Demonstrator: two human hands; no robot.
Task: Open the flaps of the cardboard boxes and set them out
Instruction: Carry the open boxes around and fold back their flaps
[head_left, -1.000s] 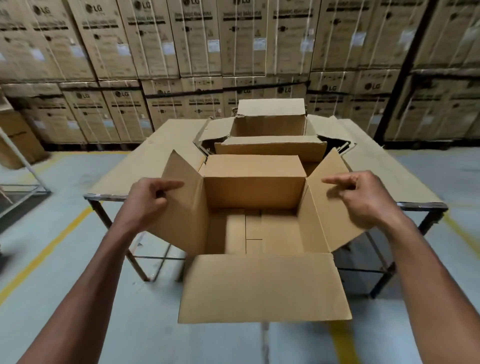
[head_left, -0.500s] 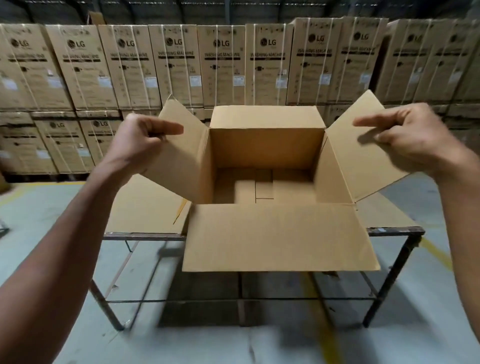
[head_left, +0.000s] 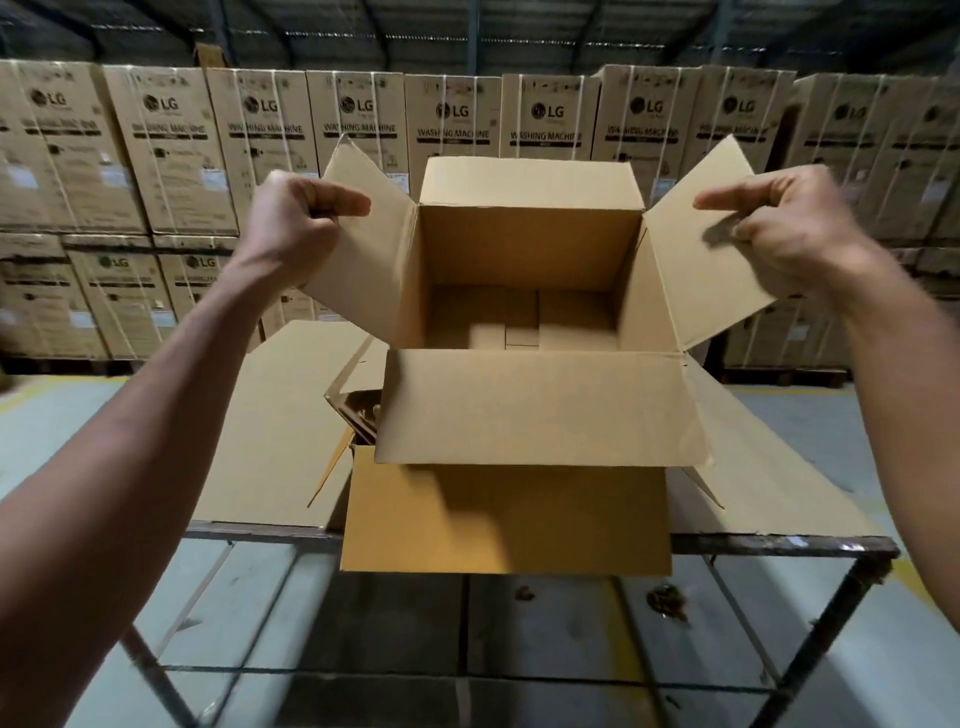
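A: Where do we have the open cardboard box (head_left: 530, 270)?

B: We hold it in the air above the table (head_left: 779, 540), over another box (head_left: 504, 519) lying there.

A: And our hands?

B: Our left hand (head_left: 296, 218) pinches the left side flap (head_left: 363, 249); our right hand (head_left: 784, 223) pinches the right side flap (head_left: 696, 244). All four flaps stand open.

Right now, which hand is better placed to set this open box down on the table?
Neither alone: the left hand grips the left flap and the right hand grips the right flap, so the box hangs evenly between them. Lowering with both looks safest.
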